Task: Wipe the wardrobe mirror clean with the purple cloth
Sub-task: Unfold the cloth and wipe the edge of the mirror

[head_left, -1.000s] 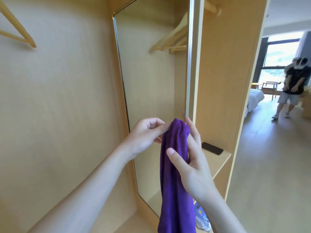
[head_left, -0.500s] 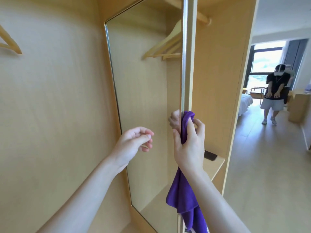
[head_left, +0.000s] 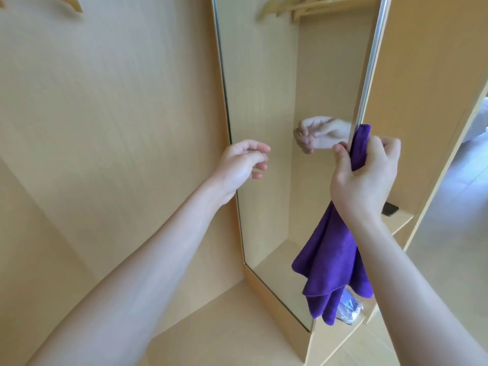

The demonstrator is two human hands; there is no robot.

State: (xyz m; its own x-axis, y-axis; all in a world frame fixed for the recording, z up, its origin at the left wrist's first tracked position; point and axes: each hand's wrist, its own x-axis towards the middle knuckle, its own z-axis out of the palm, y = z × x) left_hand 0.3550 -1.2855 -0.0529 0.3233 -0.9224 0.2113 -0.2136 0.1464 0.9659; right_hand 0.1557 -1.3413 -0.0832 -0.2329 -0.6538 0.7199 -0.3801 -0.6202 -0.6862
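My right hand [head_left: 365, 173] pinches the purple cloth [head_left: 335, 262] against the mirror [head_left: 287, 128] at its right edge, the rest hanging below. My left hand [head_left: 241, 165] hovers loosely curled, empty, before the mirror's left edge. Wiping seems just starting; next, drag the cloth along.

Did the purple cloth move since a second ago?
Yes. The purple cloth went right, from in front of the mirror glass to its silver right edge, where the right hand now grips it. The left hand let go.
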